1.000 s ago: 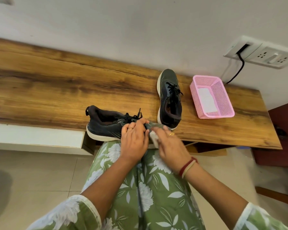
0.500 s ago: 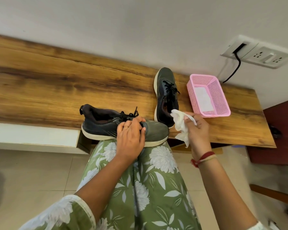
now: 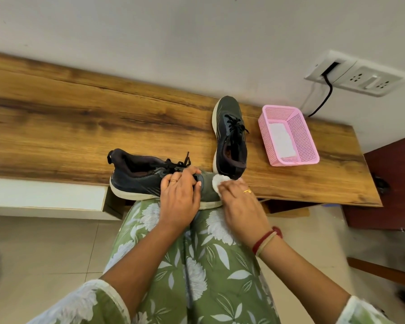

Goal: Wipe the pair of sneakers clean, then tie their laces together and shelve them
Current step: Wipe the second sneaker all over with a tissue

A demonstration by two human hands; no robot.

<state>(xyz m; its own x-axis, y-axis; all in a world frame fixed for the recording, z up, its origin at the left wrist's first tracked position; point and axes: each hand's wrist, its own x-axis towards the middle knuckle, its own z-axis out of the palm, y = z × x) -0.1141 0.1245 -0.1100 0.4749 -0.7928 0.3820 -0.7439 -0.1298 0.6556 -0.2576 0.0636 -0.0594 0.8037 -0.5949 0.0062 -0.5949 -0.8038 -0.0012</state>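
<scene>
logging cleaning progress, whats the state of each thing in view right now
near sneaker, upright on the lap, held by the left hand
far sneaker, upright on the bench, untouched
white wipe, bunched, pressed on the near sneaker's toe
pink basket, upright on the bench, white sheet inside
left hand, grips the near sneaker over its laces
right hand, holds the white wipe

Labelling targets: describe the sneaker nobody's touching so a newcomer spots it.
On the long wooden bench against the wall, look just left of the pink basket. The sneaker there stands alone, toe toward the wall; its twin lies crosswise at the front edge, held by the left hand.
</scene>
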